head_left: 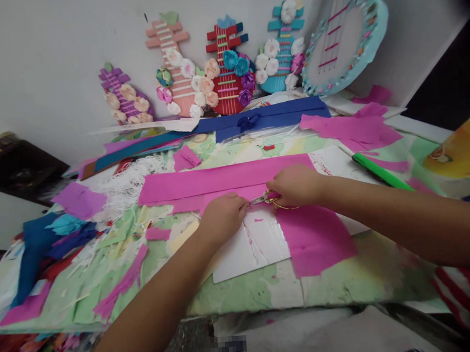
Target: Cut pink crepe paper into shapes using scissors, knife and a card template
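Note:
My right hand point(295, 185) is closed round the gold handles of a small pair of scissors point(262, 198), whose blades point left toward my left fingers. Fingers bent together, my left hand point(225, 214) pinches the lower edge of the pink crepe paper point(219, 179) close to the scissor tips. A folded strip of that paper runs across the table above both hands. Under them lies a white board point(247, 244) with thin reddish lines of marks. Another piece of pink paper point(318, 240) hangs over the board's right side, below my right hand.
Decorated paper instruments point(225, 81) with paper flowers lean on the wall. Blue crepe paper point(271, 115) lies behind the pink strip. White string point(130, 182) and paper scraps point(122, 284) cover the left side. A green marker-like stick point(382, 172) lies under my right forearm.

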The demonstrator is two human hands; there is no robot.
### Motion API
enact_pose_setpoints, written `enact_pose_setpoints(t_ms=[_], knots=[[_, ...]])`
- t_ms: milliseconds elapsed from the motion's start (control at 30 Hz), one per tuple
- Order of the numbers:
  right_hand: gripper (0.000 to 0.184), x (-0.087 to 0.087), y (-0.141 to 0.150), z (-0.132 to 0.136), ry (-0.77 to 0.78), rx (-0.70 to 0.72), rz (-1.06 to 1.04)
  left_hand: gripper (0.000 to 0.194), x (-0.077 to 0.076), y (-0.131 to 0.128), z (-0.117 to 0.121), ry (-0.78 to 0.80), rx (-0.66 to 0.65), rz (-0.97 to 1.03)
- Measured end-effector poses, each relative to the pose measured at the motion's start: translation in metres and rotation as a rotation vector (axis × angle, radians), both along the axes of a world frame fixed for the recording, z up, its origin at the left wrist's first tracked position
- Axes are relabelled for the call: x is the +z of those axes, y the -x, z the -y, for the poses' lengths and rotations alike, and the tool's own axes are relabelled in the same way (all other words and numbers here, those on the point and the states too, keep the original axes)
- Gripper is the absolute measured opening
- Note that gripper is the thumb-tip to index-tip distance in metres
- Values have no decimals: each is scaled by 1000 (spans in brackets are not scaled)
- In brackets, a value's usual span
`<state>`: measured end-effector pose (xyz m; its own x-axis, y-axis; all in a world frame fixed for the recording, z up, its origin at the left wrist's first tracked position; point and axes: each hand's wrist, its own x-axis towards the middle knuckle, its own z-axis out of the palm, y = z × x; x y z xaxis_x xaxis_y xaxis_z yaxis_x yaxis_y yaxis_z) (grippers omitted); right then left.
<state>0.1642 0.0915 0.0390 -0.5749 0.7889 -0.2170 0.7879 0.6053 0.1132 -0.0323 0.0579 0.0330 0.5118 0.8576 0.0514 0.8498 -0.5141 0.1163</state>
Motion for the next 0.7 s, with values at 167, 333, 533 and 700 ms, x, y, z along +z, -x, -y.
enact_pose_setpoints(t_ms=[167, 333, 533, 700], knots=[[50, 3, 0, 3, -32, 15, -44, 25, 1, 2, -1, 28, 4, 62], [59, 4, 6, 5, -18, 22, -69, 23, 1, 3, -2, 18, -6, 102], [56, 4, 14, 5, -43, 6, -84, 21, 0, 6, -2, 25, -7, 137], [38, 6, 20, 6, -40, 21, -43, 22, 0, 8, -5, 96, 66, 203]])
